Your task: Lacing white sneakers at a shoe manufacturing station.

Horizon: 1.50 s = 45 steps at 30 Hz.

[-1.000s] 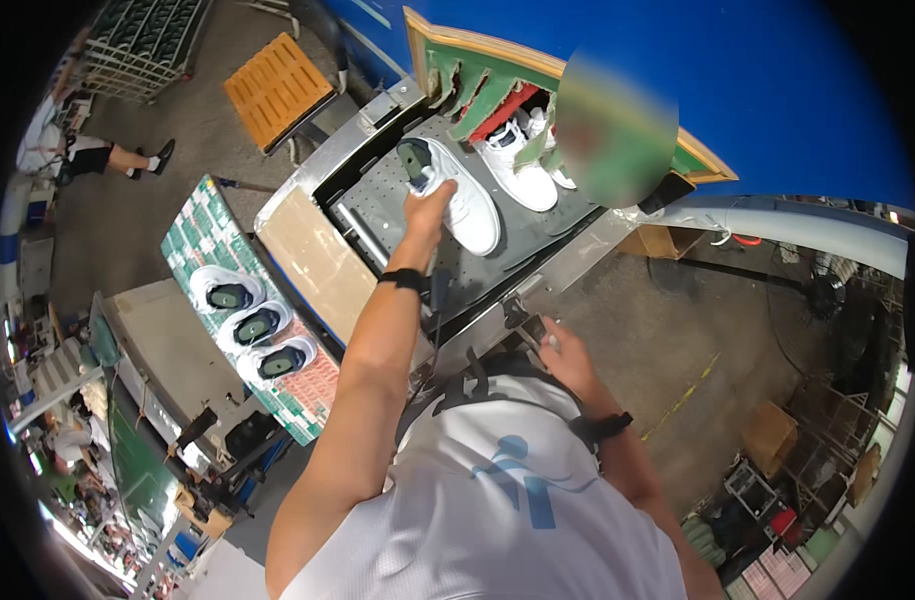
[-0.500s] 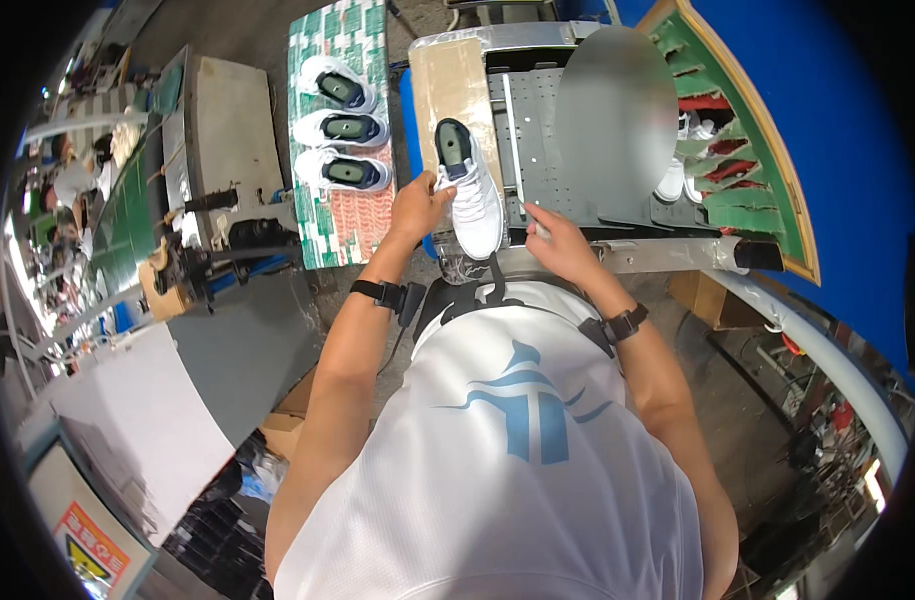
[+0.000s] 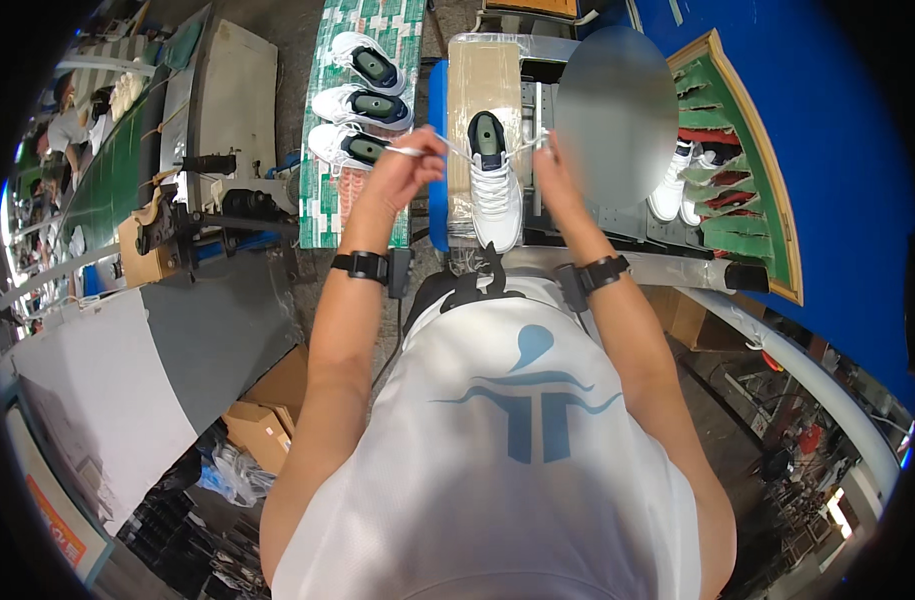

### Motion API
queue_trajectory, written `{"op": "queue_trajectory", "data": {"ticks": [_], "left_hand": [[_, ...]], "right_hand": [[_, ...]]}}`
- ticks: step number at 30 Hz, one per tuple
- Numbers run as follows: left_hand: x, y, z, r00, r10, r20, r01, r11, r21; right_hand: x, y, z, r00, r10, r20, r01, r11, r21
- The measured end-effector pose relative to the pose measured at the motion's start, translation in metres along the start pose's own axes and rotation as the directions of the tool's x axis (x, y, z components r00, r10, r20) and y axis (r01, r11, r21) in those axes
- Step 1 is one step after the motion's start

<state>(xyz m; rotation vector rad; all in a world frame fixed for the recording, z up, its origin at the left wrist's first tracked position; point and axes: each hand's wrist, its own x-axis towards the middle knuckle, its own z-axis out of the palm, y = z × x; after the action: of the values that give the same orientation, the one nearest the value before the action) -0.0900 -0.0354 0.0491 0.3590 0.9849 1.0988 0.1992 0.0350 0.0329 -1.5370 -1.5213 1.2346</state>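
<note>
A white sneaker (image 3: 494, 205) with a dark lining and green insole stands upright in front of me, toe toward me, on a tan taped board (image 3: 482, 75). White shoelace ends (image 3: 454, 149) stretch out from its collar to both sides. To the left of the shoe, my left hand (image 3: 409, 170) pinches one shoelace end. On the other side my right hand (image 3: 558, 175), smeared by motion, has its fingers closed at the other shoelace end. Whether it also holds a small tool I cannot tell.
Several white sneakers (image 3: 362, 105) lie in a row on a green-and-white taped board (image 3: 377, 20) to the left. At the right, more white shoes (image 3: 669, 190) sit by a wood-framed opening with torn green strips (image 3: 702, 100). A metal-edged conveyor (image 3: 667, 265) runs there.
My left hand has let go of the shoe's side and risen left with a shoelace end. My right hand has moved up beside the collar. The shoelace is now pulled out both ways.
</note>
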Motion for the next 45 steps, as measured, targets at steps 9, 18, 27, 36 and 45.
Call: {"op": "queue_trajectory", "data": {"ticks": [9, 18, 27, 36, 45], "left_hand": [[0.045, -0.03, -0.014, 0.932, 0.303, -0.2, -0.047, 0.647, 0.761], [0.074, -0.041, 0.015, 0.966, 0.254, 0.05, -0.17, 0.476, 0.863], [0.073, -0.041, 0.033, 0.95, 0.311, 0.008, -0.128, 0.368, 0.921], [0.074, -0.037, 0.004, 0.981, 0.164, 0.103, -0.176, 0.533, 0.828], [0.077, -0.041, 0.024, 0.971, 0.239, 0.027, -0.107, 0.327, 0.939]], "right_hand": [[-0.064, -0.007, -0.018, 0.775, -0.343, 0.531, 0.518, 0.826, -0.222], [-0.058, -0.02, 0.015, 0.666, -0.42, 0.616, 0.715, 0.594, -0.368], [-0.094, -0.085, 0.074, 0.091, 0.241, 0.966, 0.469, 0.845, -0.255], [-0.053, -0.039, 0.015, 0.705, -0.469, 0.532, 0.692, 0.619, -0.372], [-0.047, -0.027, 0.008, 0.79, -0.06, 0.61, 0.187, 0.971, -0.147]]}}
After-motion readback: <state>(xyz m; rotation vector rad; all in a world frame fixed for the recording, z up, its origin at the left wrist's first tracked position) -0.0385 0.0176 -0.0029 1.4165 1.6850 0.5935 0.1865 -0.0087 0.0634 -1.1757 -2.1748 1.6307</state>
